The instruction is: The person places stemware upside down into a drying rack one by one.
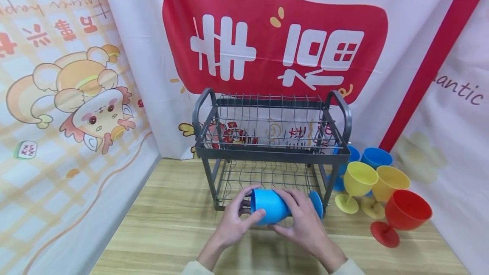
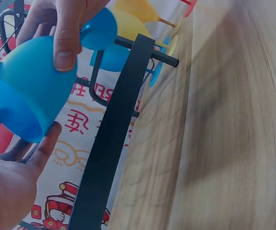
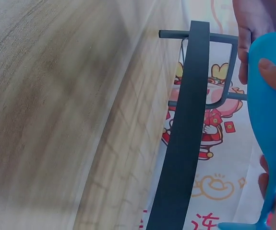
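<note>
Both hands hold a blue plastic goblet (image 1: 268, 207) on its side, low before the dark metal rack (image 1: 263, 154). Its mouth points left and its round foot (image 1: 316, 203) right. At the mouth end, my left hand (image 1: 234, 220) has its thumb on the near side of the bowl and its fingers behind. My right hand (image 1: 306, 225) grips where the bowl narrows to the stem, covering most of the stem. In the left wrist view the goblet's open mouth (image 2: 15, 112) shows; in the right wrist view the bowl (image 3: 267, 100) and stem appear from the side.
Right of the rack, on the wooden table (image 1: 164, 220), stand blue goblets (image 1: 376, 157), yellow goblets (image 1: 359, 179) and a red goblet (image 1: 408, 210). The two-tier rack has wire slots and raised side handles (image 1: 341, 116). Printed cloth (image 1: 145, 33) hangs behind and at both sides.
</note>
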`<action>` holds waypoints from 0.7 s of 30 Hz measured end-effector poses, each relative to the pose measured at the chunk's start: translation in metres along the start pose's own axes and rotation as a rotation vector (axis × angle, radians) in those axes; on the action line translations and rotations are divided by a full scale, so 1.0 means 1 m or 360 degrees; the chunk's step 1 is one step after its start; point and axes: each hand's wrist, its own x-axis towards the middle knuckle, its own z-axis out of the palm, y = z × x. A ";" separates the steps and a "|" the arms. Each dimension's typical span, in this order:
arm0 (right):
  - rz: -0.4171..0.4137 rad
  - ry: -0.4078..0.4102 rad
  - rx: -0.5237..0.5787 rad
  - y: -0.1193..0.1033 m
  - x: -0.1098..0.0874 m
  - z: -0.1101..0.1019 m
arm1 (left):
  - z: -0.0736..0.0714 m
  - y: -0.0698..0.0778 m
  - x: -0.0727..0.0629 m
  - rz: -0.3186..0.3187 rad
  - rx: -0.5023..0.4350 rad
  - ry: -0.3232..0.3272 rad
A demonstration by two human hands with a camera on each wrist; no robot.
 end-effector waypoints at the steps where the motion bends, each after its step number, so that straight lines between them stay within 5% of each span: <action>1: -0.0017 0.0045 -0.0002 0.000 -0.001 0.000 | 0.001 0.000 0.000 0.0009 -0.0027 0.0029; 6: -0.0079 0.0342 0.0079 0.001 -0.008 0.003 | 0.006 -0.001 0.000 0.0052 -0.0148 0.0178; 11: -0.0053 0.0449 0.0213 0.002 -0.015 0.009 | 0.010 -0.003 -0.001 0.0063 -0.0187 0.0317; 16: 0.0180 0.0225 0.0241 -0.001 -0.022 0.014 | 0.016 -0.007 -0.003 0.0115 -0.0271 0.0376; 21: 0.0570 -0.0028 0.0582 -0.006 -0.025 0.014 | 0.020 -0.012 -0.007 0.0098 -0.0399 0.0276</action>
